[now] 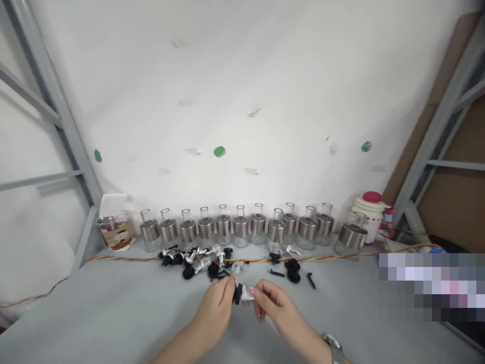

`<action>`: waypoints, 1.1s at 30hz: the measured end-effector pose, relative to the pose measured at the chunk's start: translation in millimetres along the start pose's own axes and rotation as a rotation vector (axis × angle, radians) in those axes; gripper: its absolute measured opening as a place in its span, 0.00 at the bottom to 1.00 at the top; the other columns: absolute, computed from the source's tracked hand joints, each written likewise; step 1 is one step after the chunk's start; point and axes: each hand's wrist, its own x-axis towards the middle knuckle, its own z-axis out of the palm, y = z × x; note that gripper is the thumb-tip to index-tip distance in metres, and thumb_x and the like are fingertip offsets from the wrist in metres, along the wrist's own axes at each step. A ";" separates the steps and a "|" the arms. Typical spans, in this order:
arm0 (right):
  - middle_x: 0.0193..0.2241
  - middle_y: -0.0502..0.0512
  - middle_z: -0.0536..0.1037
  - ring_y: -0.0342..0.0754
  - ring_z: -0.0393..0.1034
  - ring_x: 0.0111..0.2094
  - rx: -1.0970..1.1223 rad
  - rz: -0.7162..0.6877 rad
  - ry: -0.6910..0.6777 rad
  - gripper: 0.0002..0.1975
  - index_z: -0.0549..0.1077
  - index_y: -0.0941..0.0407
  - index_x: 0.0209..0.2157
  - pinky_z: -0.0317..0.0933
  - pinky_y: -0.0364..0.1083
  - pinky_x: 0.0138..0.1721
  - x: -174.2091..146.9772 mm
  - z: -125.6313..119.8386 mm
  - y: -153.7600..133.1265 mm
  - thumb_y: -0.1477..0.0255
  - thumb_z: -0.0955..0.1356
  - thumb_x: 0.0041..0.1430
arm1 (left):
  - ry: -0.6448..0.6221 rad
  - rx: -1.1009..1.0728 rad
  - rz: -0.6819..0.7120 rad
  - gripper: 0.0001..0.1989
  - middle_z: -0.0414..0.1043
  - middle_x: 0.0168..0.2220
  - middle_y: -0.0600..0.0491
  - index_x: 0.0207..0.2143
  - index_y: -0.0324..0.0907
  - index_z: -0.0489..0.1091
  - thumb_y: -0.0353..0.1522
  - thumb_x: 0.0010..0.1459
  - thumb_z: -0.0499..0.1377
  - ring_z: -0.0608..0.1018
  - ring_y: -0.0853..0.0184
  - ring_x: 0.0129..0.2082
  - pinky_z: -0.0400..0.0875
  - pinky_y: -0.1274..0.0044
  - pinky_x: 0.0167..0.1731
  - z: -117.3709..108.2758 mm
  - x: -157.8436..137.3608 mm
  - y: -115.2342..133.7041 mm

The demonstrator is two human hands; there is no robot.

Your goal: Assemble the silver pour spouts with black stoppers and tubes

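My left hand (217, 299) is closed around the black end of a pour spout (246, 294) just above the table's front part. The fingers of my right hand (271, 299) pinch its silver end, which partly hides it. Both hands meet on this one piece. Beyond them lies a loose group of silver spout parts (204, 264) and black caps (188, 273). Farther right are more black caps (293, 275), a thin black bent piece (311, 280) and a short black stick (277, 273).
Several glass bottles with steel sleeves (223, 223) line the wall, one (352, 235) apart at right. A carton-like cup (114, 232) stands left, a cream jar with red lid (371, 215) right. A red-yellow wire (125, 259) crosses the grey table (113, 313).
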 end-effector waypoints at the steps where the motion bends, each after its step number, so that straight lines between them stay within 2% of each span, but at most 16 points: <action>1: 0.14 0.45 0.62 0.40 0.58 0.18 0.014 0.003 -0.004 0.20 0.58 0.55 0.20 0.54 0.41 0.23 -0.6 1.1 1.1 0.53 0.61 0.51 | 0.008 -0.045 -0.015 0.20 0.64 0.19 0.56 0.22 0.42 0.64 0.41 0.58 0.42 0.66 0.67 0.23 0.59 0.78 0.26 1.8 -1.2 0.8; 4: 0.17 0.46 0.64 0.41 0.59 0.19 0.032 -0.001 -0.002 0.18 0.58 0.55 0.22 0.54 0.41 0.24 -5.3 5.8 3.1 0.55 0.61 0.52 | 0.052 -0.128 -0.031 0.18 0.69 0.24 0.53 0.28 0.42 0.68 0.43 0.55 0.46 0.69 0.64 0.28 0.62 0.77 0.31 6.5 -6.4 0.7; 8: 0.16 0.44 0.61 0.40 0.55 0.18 -0.041 -0.024 0.027 0.16 0.59 0.56 0.24 0.52 0.40 0.23 -13.1 10.6 1.7 0.58 0.60 0.55 | 0.063 -0.141 0.014 0.17 0.72 0.33 0.48 0.35 0.42 0.69 0.43 0.49 0.52 0.70 0.60 0.38 0.62 0.75 0.39 9.3 -12.7 -4.8; 16: 0.17 0.45 0.61 0.40 0.56 0.20 -0.233 -0.066 0.041 0.13 0.61 0.56 0.24 0.52 0.39 0.24 -19.6 5.7 -10.5 0.63 0.59 0.58 | -0.019 -0.130 0.060 0.21 0.71 0.38 0.45 0.38 0.41 0.69 0.45 0.46 0.54 0.69 0.57 0.42 0.62 0.73 0.42 5.4 -17.7 -9.2; 18: 0.17 0.46 0.63 0.41 0.59 0.21 -0.285 -0.094 0.044 0.13 0.62 0.56 0.25 0.53 0.39 0.26 -21.0 5.0 -13.2 0.65 0.58 0.59 | -0.024 -0.141 0.056 0.23 0.71 0.38 0.45 0.39 0.40 0.68 0.46 0.46 0.53 0.70 0.58 0.40 0.64 0.73 0.39 6.7 -18.1 -13.8; 20: 0.18 0.47 0.65 0.42 0.61 0.23 -0.342 -0.120 0.036 0.12 0.62 0.56 0.25 0.54 0.40 0.27 -22.5 4.8 -14.6 0.66 0.57 0.59 | -0.035 -0.185 0.008 0.23 0.71 0.34 0.46 0.39 0.40 0.68 0.46 0.46 0.53 0.71 0.61 0.34 0.65 0.75 0.32 10.9 -16.6 -18.3; 23: 0.21 0.49 0.67 0.43 0.62 0.25 -0.458 -0.170 0.041 0.11 0.63 0.56 0.25 0.54 0.41 0.30 -23.9 4.3 -14.7 0.70 0.57 0.59 | -0.070 -0.306 -0.179 0.22 0.65 0.23 0.53 0.35 0.40 0.67 0.48 0.49 0.49 0.67 0.68 0.21 0.61 0.79 0.19 19.5 -11.8 -18.3; 25: 0.24 0.51 0.68 0.44 0.62 0.27 -0.509 -0.201 0.052 0.09 0.64 0.56 0.26 0.54 0.42 0.31 -23.1 3.6 -14.6 0.72 0.58 0.58 | -0.106 -0.377 -0.320 0.22 0.56 0.16 0.59 0.30 0.40 0.65 0.49 0.51 0.44 0.61 0.71 0.15 0.54 0.80 0.14 22.8 -9.6 -13.1; 26: 0.23 0.51 0.68 0.44 0.62 0.27 -0.507 -0.202 0.053 0.09 0.64 0.56 0.26 0.54 0.42 0.31 -22.0 3.2 -14.6 0.73 0.58 0.58 | -0.111 -0.390 -0.341 0.23 0.53 0.16 0.60 0.29 0.40 0.64 0.49 0.51 0.43 0.59 0.72 0.14 0.52 0.80 0.13 22.9 -9.5 -9.9; 28: 0.21 0.49 0.67 0.44 0.61 0.25 -0.436 -0.169 0.043 0.09 0.63 0.56 0.25 0.54 0.41 0.30 -18.5 2.5 -14.2 0.71 0.58 0.58 | -0.086 -0.361 -0.281 0.22 0.56 0.17 0.59 0.28 0.41 0.64 0.49 0.51 0.45 0.61 0.71 0.15 0.55 0.79 0.15 20.5 -11.0 -4.6; 30: 0.17 0.47 0.65 0.42 0.59 0.21 -0.304 -0.096 0.037 0.11 0.63 0.56 0.23 0.52 0.40 0.26 -13.6 1.7 -12.4 0.68 0.59 0.57 | -0.035 -0.295 -0.162 0.18 0.63 0.21 0.54 0.27 0.42 0.65 0.47 0.50 0.50 0.66 0.68 0.21 0.60 0.78 0.23 16.8 -13.1 -2.1; 33: 0.13 0.46 0.64 0.39 0.52 0.16 -0.025 0.053 -0.022 0.13 0.62 0.57 0.21 0.46 0.39 0.20 -6.9 -0.4 -8.0 0.64 0.63 0.53 | 0.030 -0.107 0.054 0.16 0.65 0.23 0.51 0.26 0.43 0.64 0.42 0.56 0.45 0.67 0.65 0.25 0.59 0.76 0.30 13.4 -13.1 -1.8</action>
